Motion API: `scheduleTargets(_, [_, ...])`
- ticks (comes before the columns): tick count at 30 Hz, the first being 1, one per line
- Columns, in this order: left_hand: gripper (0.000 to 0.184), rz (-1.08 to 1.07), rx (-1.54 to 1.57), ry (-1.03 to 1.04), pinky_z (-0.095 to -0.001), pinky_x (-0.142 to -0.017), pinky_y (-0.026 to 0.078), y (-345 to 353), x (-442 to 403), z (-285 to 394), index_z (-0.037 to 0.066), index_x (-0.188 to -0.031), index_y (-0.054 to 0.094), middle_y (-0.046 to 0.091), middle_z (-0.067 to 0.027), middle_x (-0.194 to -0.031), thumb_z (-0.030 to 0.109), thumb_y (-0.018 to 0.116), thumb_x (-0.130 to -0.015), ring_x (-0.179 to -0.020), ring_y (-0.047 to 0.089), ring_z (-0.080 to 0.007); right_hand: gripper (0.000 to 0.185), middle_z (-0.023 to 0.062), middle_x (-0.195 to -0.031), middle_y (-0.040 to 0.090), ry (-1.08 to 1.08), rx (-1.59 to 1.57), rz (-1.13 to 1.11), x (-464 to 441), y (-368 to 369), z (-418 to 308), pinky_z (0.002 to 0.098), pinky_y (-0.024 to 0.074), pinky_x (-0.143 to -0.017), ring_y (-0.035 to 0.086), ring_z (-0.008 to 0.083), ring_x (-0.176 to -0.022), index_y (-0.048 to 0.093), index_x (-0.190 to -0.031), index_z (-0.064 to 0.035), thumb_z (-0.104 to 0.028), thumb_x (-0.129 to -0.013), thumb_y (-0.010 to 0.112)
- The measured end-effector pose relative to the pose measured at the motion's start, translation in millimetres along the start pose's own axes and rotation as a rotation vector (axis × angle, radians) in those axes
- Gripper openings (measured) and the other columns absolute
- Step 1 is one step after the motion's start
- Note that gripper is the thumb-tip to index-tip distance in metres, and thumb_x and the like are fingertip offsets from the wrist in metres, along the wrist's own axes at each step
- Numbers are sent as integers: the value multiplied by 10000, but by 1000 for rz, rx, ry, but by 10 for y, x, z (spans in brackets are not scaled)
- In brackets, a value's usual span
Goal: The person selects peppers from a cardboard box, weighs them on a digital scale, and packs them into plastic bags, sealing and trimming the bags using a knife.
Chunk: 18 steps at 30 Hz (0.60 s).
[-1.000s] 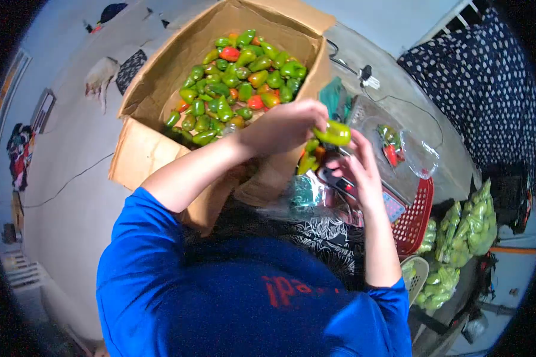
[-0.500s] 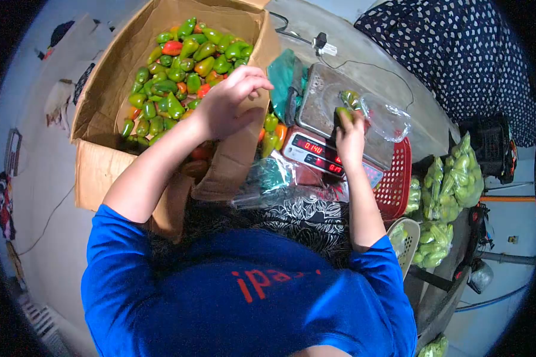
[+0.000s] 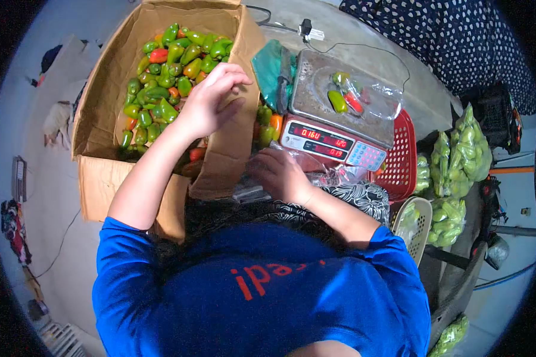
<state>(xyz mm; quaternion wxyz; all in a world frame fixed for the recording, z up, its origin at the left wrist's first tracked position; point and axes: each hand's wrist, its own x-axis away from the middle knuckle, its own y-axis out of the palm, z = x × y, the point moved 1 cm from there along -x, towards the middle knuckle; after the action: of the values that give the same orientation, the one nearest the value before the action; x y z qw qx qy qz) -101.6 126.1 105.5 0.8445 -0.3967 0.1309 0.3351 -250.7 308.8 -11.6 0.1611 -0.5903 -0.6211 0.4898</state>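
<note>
My left hand (image 3: 211, 101) is over the right wall of a cardboard box (image 3: 223, 154), fingers loosely bent with the thumb apart and nothing in them. Many green, red and orange peppers (image 3: 167, 74) fill the box. Low over my lap, my right hand (image 3: 283, 175) reaches across clear plastic bags (image 3: 324, 175), its fingers stretched out and slightly blurred. Beyond it stands a digital scale (image 3: 321, 143) with lit red digits. On its metal pan lie a green pepper (image 3: 337, 101), a red pepper (image 3: 354, 103) and a clear bag (image 3: 384, 104).
More peppers (image 3: 267, 128) sit between box and scale, beside a teal bag (image 3: 268, 71). At the scale's right are a red basket (image 3: 402, 160) and a beige basket (image 3: 420, 232). Bags of green vegetables (image 3: 464, 154) stand farther right. A cable (image 3: 369, 46) runs behind the scale.
My right hand has let go of a green pepper on the scale and moved down left to the plastic bags. The reading has risen. My left hand stays over the box wall.
</note>
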Motion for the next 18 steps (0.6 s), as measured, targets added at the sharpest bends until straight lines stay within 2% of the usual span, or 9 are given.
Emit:
scheduleTargets(2, [309, 4, -15, 13, -294, -802, 443, -1, 2, 0, 51, -1035, 556, 511, -103, -1070, -31, 600, -739, -917, 527, -209, 361, 131, -1119, 545, 70, -8, -4, -13, -63, -15, 411, 439, -876, 511, 334, -1040, 603, -1037, -67, -140, -686, 644])
scheduleTargets(4, [290, 1, -27, 9, -296, -804, 442, 2, -10, 9, 49, -1024, 562, 513, -104, -1066, -21, 606, -745, -927, 526, -215, 326, 151, -1131, 536, 56, 50, -2, -25, -189, -56, 400, 419, -909, 507, 340, -1025, 579, -1094, -41, -195, -808, 609])
scheduleTargets(10, [259, -17, -35, -6, -305, -832, 433, -4, -16, 37, 47, -1003, 570, 518, -103, -1060, -5, 614, -753, -971, 525, -228, 331, 148, -1146, 529, 5, 65, -32, 6, -95, -58, 398, 404, -928, 490, 332, -1060, 581, -1093, -59, -218, -805, 617])
scheduleTargets(13, [251, -23, -26, -27, -310, -844, 430, 2, -13, 12, 50, -996, 572, 520, -102, -1054, 4, 617, -753, -982, 526, -234, 406, 104, -1108, 541, -116, 70, 27, -61, -167, -126, 449, 431, -876, 493, 328, -1066, 604, -1021, -88, -88, -618, 649])
scheduleTargets(15, [244, -21, -36, -28, -312, -846, 429, 6, -12, 5, 52, -990, 573, 521, -100, -1049, 7, 618, -753, -982, 526, -237, 408, 103, -1101, 542, -114, 60, 36, -63, -156, -108, 449, 432, -872, 496, 325, -1063, 607, -1012, -88, -86, -607, 653])
scheduleTargets(16, [241, -20, -42, -15, -312, -846, 429, 6, -16, 3, 52, -986, 574, 522, -99, -1047, 8, 618, -754, -982, 526, -237, 409, 103, -1098, 543, -113, 54, 39, -54, -140, -96, 449, 432, -870, 498, 324, -1061, 609, -1008, -88, -85, -601, 655])
scheduleTargets(18, [234, -17, -53, 7, -311, -846, 429, 5, -18, -2, 54, -980, 577, 524, -98, -1043, 10, 620, -754, -980, 527, -237, 362, 114, -1131, 535, 73, -54, -19, -3, -33, -13, 449, 411, -886, 492, 325, -1056, 616, -1008, -84, -98, -647, 621])
